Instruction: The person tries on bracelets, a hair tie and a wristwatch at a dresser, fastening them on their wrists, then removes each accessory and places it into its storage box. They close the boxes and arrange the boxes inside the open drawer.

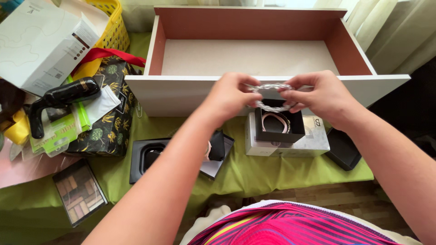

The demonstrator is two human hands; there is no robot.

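Clear bead bracelet (272, 96) pinched between both hands, held up just above small black box (279, 126). Left hand (230, 96) fingers clenched on bracelet's left side; right hand (320, 96) thumb + forefinger grasping right side. Loop looks stretched a bit, roughly level.

Landmark = black box, open, sitting on top of white box (290, 140). Pink bracelet (274, 121) lying inside it. Directly behind box: empty drawer (245, 56), white front, reddish-brown walls, resting on green cloth (245, 170). Left of box: black tray w/ round recess (150, 156), partly hidden by left forearm. Right of box: black lid (343, 149) on cloth. Far left: patterned black-gold box (109, 122) w/ black handheld device (63, 97) on top, white carton (41, 43), yellow basket (113, 25). Lower left: eyeshadow palette (79, 190).

Step, by judgement: bracelet in hand, being handled or checked over box. Any next move calls for even grip both sides, gentle pull only — elastic string could snap, beads scatter.
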